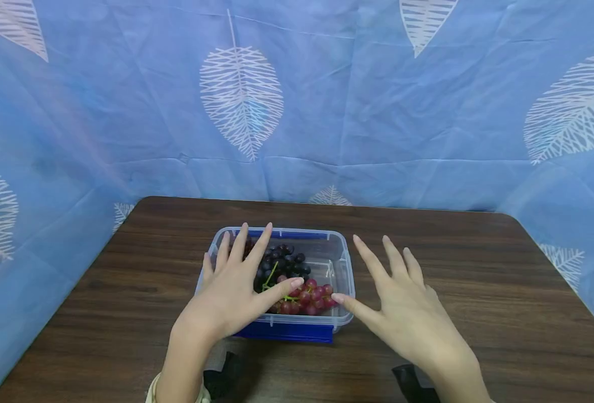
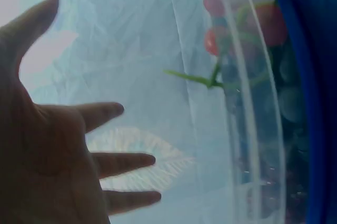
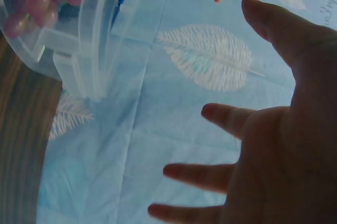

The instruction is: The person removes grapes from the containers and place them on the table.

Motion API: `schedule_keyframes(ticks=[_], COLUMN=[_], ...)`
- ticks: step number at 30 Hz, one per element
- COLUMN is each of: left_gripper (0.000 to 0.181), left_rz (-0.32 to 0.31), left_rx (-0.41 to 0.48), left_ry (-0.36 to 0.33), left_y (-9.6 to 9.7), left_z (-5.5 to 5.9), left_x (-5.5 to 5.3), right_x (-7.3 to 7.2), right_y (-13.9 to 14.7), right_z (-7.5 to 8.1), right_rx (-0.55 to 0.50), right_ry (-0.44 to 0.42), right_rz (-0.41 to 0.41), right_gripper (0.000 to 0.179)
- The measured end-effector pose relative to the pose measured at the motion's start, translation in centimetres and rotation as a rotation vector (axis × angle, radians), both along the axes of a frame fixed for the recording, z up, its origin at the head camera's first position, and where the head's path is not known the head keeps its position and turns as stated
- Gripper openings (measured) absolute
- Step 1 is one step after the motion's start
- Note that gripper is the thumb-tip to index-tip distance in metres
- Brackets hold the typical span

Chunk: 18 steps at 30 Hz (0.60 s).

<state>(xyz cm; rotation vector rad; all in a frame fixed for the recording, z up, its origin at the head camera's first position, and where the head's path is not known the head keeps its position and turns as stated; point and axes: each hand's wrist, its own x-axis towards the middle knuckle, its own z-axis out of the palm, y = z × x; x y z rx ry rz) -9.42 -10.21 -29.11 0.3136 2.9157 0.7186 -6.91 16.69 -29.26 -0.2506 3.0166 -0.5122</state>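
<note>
A clear plastic food container (image 1: 344, 263) with blue side clips stands on the table, its top uncovered. Inside lie dark grapes (image 1: 282, 260) toward the back and red grapes (image 1: 309, 299) at the front, with green stems showing. Above the container's left part my left hand (image 1: 231, 299) is spread, fingers straight, holding nothing; it hides part of the dark grapes. My right hand (image 1: 408, 313) is spread beside the container's right wall, its thumb tip overlapping the rim in the head view. The right wrist view shows its fingers (image 3: 200, 176) straight and apart.
The brown wooden table (image 1: 478, 280) reaches back to a blue cloth backdrop (image 1: 327, 101) with white leaf prints. A blue clip (image 1: 287, 331) hangs along the container's front side. Black straps (image 1: 221, 375) are at the wrists.
</note>
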Motion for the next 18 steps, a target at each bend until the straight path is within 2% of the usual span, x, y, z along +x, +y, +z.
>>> schedule_keyframes(ticks=[7, 18], left_gripper=[0.097, 0.088], left_rz=[-0.004, 0.031], left_rx=[0.123, 0.323], left_ry=[-0.023, 0.011], left_y=[-2.2, -5.5], left_z=[-0.4, -1.8], left_x=[-1.3, -3.0], right_x=[-0.5, -1.5], right_y=[-1.3, -3.1], right_z=[-0.6, -2.2], right_rx=[-0.124, -0.242], right_ry=[0.081, 0.044], right_rz=[0.12, 0.236], right_gripper=[0.094, 0.087])
